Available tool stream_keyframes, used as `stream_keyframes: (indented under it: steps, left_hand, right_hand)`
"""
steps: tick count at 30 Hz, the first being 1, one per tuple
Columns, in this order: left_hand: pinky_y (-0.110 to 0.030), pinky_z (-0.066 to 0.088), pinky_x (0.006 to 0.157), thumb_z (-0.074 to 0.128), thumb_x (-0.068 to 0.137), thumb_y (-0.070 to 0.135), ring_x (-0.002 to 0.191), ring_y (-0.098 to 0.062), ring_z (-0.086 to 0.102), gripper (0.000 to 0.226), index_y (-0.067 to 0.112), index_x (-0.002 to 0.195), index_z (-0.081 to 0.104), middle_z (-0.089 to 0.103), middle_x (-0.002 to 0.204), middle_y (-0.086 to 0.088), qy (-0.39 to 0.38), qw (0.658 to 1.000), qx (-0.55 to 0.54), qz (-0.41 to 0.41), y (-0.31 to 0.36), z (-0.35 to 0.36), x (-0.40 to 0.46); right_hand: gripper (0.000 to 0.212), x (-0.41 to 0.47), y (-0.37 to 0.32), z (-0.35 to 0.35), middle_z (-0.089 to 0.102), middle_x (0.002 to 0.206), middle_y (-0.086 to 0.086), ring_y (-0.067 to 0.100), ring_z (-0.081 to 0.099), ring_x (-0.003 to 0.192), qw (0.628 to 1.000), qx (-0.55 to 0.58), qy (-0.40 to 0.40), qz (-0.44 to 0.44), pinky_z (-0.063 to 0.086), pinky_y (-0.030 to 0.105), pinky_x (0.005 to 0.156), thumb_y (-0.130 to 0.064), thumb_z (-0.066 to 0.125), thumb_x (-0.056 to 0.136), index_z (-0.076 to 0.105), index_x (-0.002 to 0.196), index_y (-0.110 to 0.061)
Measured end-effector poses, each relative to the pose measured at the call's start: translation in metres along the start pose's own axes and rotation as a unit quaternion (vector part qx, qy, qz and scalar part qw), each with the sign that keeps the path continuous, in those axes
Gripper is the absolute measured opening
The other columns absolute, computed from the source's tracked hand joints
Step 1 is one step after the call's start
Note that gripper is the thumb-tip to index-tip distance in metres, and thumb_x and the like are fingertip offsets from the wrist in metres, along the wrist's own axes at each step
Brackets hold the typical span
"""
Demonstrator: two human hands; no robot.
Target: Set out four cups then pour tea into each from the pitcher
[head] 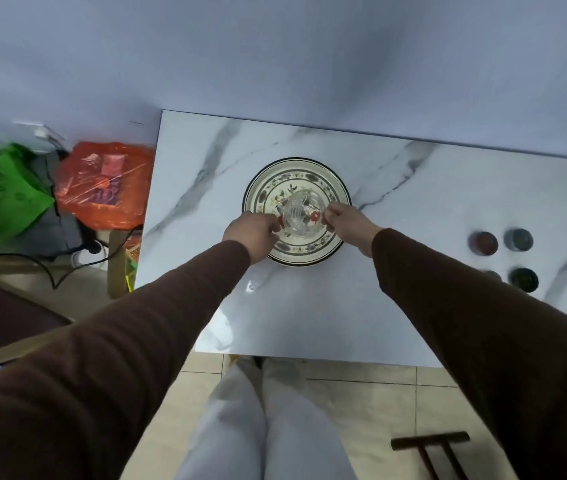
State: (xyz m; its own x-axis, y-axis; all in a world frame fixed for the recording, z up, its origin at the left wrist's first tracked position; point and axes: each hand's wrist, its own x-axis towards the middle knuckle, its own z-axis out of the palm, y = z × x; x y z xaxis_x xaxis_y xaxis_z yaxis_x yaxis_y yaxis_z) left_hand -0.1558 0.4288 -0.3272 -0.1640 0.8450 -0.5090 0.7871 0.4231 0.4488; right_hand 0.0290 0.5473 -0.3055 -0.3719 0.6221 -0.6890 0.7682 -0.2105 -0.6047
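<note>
Marble table [413,306]: pitcher [301,213] upright.

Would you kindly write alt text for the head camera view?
Both hands, left and right, reach in brown sleeves to a clear glass pitcher on a floral plate at the middle of a marble table. Four small cups stand grouped near its right edge.

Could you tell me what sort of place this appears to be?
Probably a home room: a marble-pattern table against a plain wall, a floral plate, plastic bags on the tiled floor.
</note>
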Motion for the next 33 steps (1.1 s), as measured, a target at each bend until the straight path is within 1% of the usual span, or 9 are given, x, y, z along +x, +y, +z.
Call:
stream_keyframes:
  steps: [5, 9, 15, 18, 22, 26, 28, 30, 33]
  left_hand:
    - [-0.041, 0.052, 0.091, 0.056, 0.089, 0.031, 0.108, -0.028, 0.061, 0.023, 0.028, 0.109, 0.067, 0.070, 0.109, -0.004, -0.005, 1.000, 0.003, -0.010, -0.010, 0.005, 0.020]
    - [-0.042, 0.052, 0.091, 0.057, 0.089, 0.031, 0.108, -0.027, 0.060, 0.023, 0.026, 0.109, 0.067, 0.070, 0.109, -0.005, -0.006, 1.000, 0.007, -0.011, -0.014, 0.008, 0.028]
    - [-0.042, 0.052, 0.090, 0.057, 0.090, 0.030, 0.108, -0.027, 0.060, 0.022, 0.025, 0.108, 0.067, 0.070, 0.109, -0.005, -0.012, 1.000, 0.009, -0.010, -0.013, 0.013, 0.032]
    - [-0.042, 0.052, 0.090, 0.057, 0.089, 0.030, 0.109, -0.027, 0.060, 0.023, 0.026, 0.109, 0.067, 0.069, 0.110, -0.005, -0.018, 1.000, 0.008, -0.014, -0.012, 0.012, 0.033]
    - [-0.041, 0.052, 0.090, 0.057, 0.090, 0.030, 0.108, -0.027, 0.059, 0.022, 0.027, 0.110, 0.066, 0.069, 0.110, -0.005, -0.021, 1.000, 0.011, -0.017, -0.011, 0.013, 0.032]
    - [-0.040, 0.052, 0.090, 0.056, 0.090, 0.032, 0.108, -0.027, 0.060, 0.022, 0.028, 0.109, 0.066, 0.069, 0.110, -0.004, -0.024, 0.999, 0.018, -0.018, -0.009, 0.010, 0.027]
    - [-0.040, 0.051, 0.091, 0.056, 0.091, 0.031, 0.109, -0.026, 0.059, 0.023, 0.027, 0.111, 0.066, 0.069, 0.112, -0.004, -0.019, 1.000, 0.016, -0.018, -0.005, 0.004, 0.022]
    - [-0.039, 0.050, 0.092, 0.058, 0.091, 0.031, 0.111, -0.026, 0.058, 0.024, 0.027, 0.113, 0.066, 0.068, 0.114, -0.003, -0.011, 1.000, 0.010, -0.020, 0.000, -0.004, 0.015]
    - [-0.038, 0.049, 0.093, 0.059, 0.091, 0.029, 0.112, -0.026, 0.058, 0.025, 0.023, 0.115, 0.066, 0.068, 0.116, -0.003, 0.013, 1.000, 0.006, -0.001, 0.010, -0.023, -0.001]
  right_hand:
    - [0.023, 0.031, 0.004, 0.003, 0.053, 0.076, 0.001, 0.013, 0.044, 0.064, 1.000, -0.006, 0.000, 0.004, 0.033, 0.024, 0.056, -0.010, 0.035, 0.104, 0.052, 0.088, -0.007]
    - [0.021, 0.044, 0.007, 0.003, 0.057, 0.095, 0.012, 0.021, 0.048, 0.080, 0.999, -0.032, -0.005, 0.005, 0.036, 0.028, 0.062, -0.010, 0.035, 0.103, 0.052, 0.091, -0.008]
    - [0.022, 0.046, 0.010, 0.003, 0.057, 0.098, 0.010, 0.021, 0.049, 0.085, 0.999, -0.038, -0.008, 0.006, 0.036, 0.028, 0.066, -0.013, 0.035, 0.105, 0.054, 0.094, -0.008]
    - [0.022, 0.048, 0.011, 0.004, 0.057, 0.097, 0.009, 0.020, 0.049, 0.086, 1.000, -0.028, -0.008, 0.009, 0.036, 0.026, 0.061, -0.012, 0.035, 0.105, 0.054, 0.093, -0.007]
    - [0.015, 0.051, 0.014, 0.002, 0.050, 0.100, 0.008, 0.018, 0.045, 0.090, 0.997, -0.081, -0.014, 0.006, 0.036, 0.026, 0.075, -0.006, 0.036, 0.102, 0.049, 0.100, -0.013]
    - [0.026, 0.047, 0.014, 0.000, 0.054, 0.106, 0.006, 0.019, 0.048, 0.091, 0.994, -0.104, -0.010, 0.007, 0.038, 0.027, 0.068, -0.009, 0.031, 0.104, 0.055, 0.111, -0.003]
    - [0.030, 0.039, 0.011, -0.001, 0.054, 0.114, 0.009, 0.023, 0.052, 0.099, 0.989, -0.144, -0.015, 0.000, 0.042, 0.030, 0.080, -0.010, 0.034, 0.104, 0.053, 0.126, -0.003]
    - [0.035, 0.030, 0.011, -0.003, 0.049, 0.131, 0.014, 0.027, 0.052, 0.114, 0.981, -0.191, -0.019, -0.005, 0.043, 0.036, 0.095, -0.011, 0.040, 0.102, 0.046, 0.135, -0.004]
    - [0.044, 0.006, 0.008, -0.011, 0.042, 0.141, 0.019, 0.034, 0.049, 0.124, 0.967, -0.254, 0.023, -0.026, 0.043, 0.040, 0.103, -0.016, 0.046, 0.099, 0.040, 0.142, -0.006]
